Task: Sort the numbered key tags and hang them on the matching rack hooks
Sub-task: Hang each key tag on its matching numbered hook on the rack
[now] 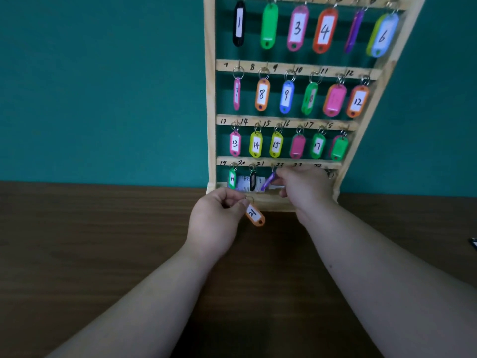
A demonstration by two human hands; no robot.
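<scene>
Wooden rack (210,99) stands on the tabletop (103,241) against the teal wall, nearly full. Top three rows each carry six tags. Bottom row: green 19 tag (232,179) and a black tag (253,180) hung; a purple tag (269,180) sits at the third hook, going on, by the look of it. Hooks 22–24 largely hidden behind the hand, so I can't tell what's on them. Likely three or four tags left.

Right hand (305,187) reaches into the bottom row, fingers pinched on the purple tag. Left hand (216,218) hovers just above the tabletop in front of the rack base, pinching the ring of an orange tag (255,215); number reads 21 or 24, unclear.
</scene>
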